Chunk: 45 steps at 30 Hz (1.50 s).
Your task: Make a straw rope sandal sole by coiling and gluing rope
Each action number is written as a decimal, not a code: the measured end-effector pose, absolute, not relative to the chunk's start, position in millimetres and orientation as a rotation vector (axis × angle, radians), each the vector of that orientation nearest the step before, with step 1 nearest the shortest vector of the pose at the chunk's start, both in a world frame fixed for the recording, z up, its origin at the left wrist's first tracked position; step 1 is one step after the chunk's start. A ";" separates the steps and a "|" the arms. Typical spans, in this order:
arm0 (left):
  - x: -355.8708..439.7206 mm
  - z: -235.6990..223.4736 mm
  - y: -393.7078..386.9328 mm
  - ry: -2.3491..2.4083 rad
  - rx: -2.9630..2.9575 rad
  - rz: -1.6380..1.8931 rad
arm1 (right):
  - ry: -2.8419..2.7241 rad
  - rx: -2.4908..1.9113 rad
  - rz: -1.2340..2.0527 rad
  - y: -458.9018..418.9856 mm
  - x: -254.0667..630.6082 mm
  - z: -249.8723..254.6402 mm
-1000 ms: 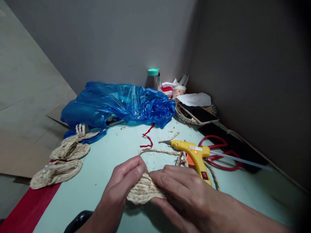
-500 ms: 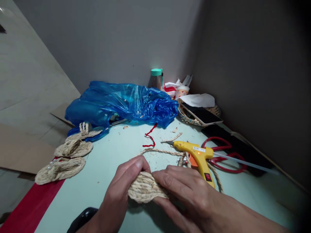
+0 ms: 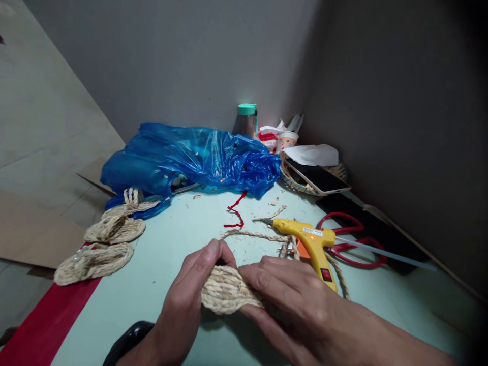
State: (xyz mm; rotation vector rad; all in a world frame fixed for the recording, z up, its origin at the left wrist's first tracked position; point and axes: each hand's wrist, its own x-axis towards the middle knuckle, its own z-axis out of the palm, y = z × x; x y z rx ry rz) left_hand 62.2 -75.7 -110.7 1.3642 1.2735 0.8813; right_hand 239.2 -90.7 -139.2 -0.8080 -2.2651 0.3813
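While left fingers (image 3: 227, 253) and right fingers (image 3: 263, 279) clamp it, the braided piece (image 3: 225, 291) lies between.

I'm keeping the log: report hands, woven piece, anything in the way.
Left hand and right hand gripping woven piece, partly covering it. Nearest clutter: glue gun beyond right hand, braided cord beyond left.

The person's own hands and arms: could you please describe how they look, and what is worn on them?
The left hand and right hand are bare, with no gloves and no visible rings. The visible parts of the left forearm and right forearm show no sleeve, watch or bracelet.
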 end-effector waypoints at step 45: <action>50.3 -100.6 -49.0 1.185 1.636 0.414 | -2.446 -0.890 0.035 -88.9 240.0 -137.6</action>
